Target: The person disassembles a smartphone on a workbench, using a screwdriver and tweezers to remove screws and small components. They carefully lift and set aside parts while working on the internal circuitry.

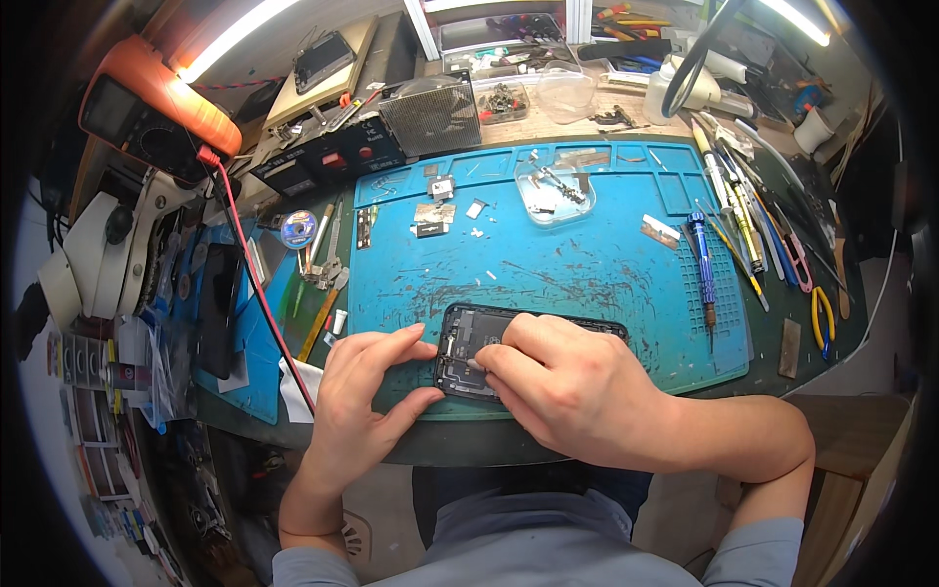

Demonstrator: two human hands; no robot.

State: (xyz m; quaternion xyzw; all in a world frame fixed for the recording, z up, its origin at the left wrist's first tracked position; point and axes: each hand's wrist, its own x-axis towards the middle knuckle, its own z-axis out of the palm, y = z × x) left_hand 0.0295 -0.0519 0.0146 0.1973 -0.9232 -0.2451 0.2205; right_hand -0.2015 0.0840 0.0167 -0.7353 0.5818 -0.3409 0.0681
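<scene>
An opened black smartphone (pixel 456 370) lies sideways near the front edge of the blue work mat (pixel 587 264), its inner parts showing. At its left end is my left hand (pixel 357 401), thumb and forefinger spread apart, their tips at the frame's edge and corner. My right hand (pixel 567 386) bends over the phone with fingers pinched together close above the inside. Whatever the pinch holds is hidden or too small to name. The phone's middle and part of its right side are covered by this hand.
A clear plastic box (pixel 556 194) with small parts sits at the mat's back. To the right are a blue screwdriver (pixel 702 259), tweezers (pixel 738 225) and yellow-handled pliers (pixel 823 318). An orange multimeter (pixel 161 108) stands back left, its red lead (pixel 256 274) running forward.
</scene>
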